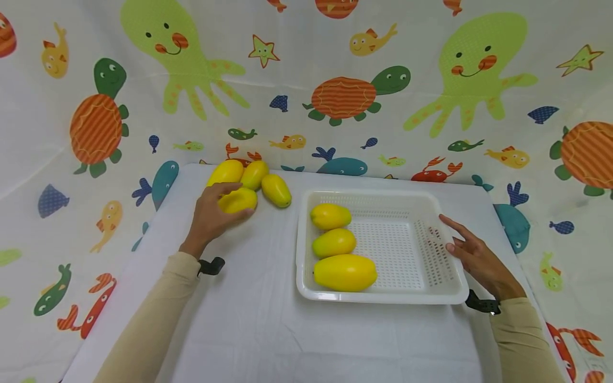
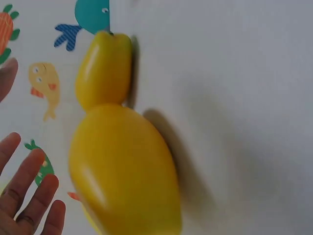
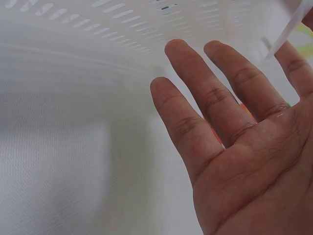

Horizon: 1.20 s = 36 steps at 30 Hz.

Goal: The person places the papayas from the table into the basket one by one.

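In the head view my left hand (image 1: 215,210) spreads its fingers and thumb about a yellow papaya (image 1: 241,199) at the back left of the table. The left wrist view shows its fingers (image 2: 20,182) apart from a large papaya (image 2: 124,169), with a smaller papaya (image 2: 103,73) behind. My right hand (image 1: 480,260) holds the right rim of a white plastic basket (image 1: 383,297), thumb over the edge. Its other fingers (image 3: 208,95) extend straight below the rim. Inside the basket, three papayas (image 1: 345,273) lie in a column along the left side.
Beside my left hand lie more papayas (image 1: 276,190), grouped near the table's back edge. A white cloth covers the table (image 1: 268,319). A curtain (image 1: 287,58) printed with sea animals hangs behind and at both sides.
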Motion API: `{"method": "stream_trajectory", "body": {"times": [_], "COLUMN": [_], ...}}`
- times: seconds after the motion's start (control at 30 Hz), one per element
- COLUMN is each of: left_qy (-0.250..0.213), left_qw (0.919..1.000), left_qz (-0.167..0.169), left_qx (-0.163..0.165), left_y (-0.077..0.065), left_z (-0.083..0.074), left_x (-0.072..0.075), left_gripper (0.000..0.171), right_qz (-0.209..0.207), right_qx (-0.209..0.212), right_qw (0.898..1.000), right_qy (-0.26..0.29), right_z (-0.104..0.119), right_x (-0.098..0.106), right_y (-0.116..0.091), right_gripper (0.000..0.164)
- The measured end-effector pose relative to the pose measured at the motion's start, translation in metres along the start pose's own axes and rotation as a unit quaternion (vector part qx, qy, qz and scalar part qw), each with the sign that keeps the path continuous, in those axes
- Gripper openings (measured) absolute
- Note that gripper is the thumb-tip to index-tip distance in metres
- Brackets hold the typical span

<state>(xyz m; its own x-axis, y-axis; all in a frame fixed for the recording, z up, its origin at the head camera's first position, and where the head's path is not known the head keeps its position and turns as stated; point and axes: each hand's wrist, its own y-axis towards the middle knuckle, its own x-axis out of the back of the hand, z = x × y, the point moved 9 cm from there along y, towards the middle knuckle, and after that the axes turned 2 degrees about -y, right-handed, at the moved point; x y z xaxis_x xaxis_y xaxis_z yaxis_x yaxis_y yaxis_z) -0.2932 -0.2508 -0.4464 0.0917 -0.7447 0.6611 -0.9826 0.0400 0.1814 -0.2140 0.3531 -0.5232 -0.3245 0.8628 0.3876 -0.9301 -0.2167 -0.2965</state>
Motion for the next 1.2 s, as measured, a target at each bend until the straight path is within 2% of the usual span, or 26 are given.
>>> {"method": "stream_trajectory", "body": {"times": [0.17, 0.33, 0.53, 0.9, 1.2], "left_qy": [0.005, -0.005, 0.004, 0.006, 0.007], "left_qw": [0.9986, 0.9975, 0.9960, 0.9936, 0.9933], "left_qz": [0.018, 0.028, 0.038, 0.071, 0.092], "left_qx": [0.050, 0.065, 0.080, 0.088, 0.070], "left_y": [0.003, 0.007, 0.013, 0.012, -0.002], "left_z": [0.026, 0.041, 0.054, 0.055, 0.043], "left_x": [0.000, -0.003, -0.009, -0.015, -0.021], "left_gripper": [0.071, 0.074, 0.078, 0.076, 0.074], "right_qz": [0.001, 0.001, 0.002, 0.003, 0.000], "right_qx": [0.005, 0.002, -0.004, -0.003, -0.002], "right_qw": [1.000, 1.000, 1.000, 1.000, 1.000], "right_qy": [0.004, 0.008, 0.009, 0.009, 0.000], "right_z": [0.002, 0.002, -0.001, 0.001, 0.000], "right_x": [-0.001, -0.001, 0.000, 0.000, 0.000], "right_y": [-0.001, -0.001, 0.001, -0.001, 0.001], "right_gripper": [0.071, 0.071, 0.071, 0.071, 0.071]}}
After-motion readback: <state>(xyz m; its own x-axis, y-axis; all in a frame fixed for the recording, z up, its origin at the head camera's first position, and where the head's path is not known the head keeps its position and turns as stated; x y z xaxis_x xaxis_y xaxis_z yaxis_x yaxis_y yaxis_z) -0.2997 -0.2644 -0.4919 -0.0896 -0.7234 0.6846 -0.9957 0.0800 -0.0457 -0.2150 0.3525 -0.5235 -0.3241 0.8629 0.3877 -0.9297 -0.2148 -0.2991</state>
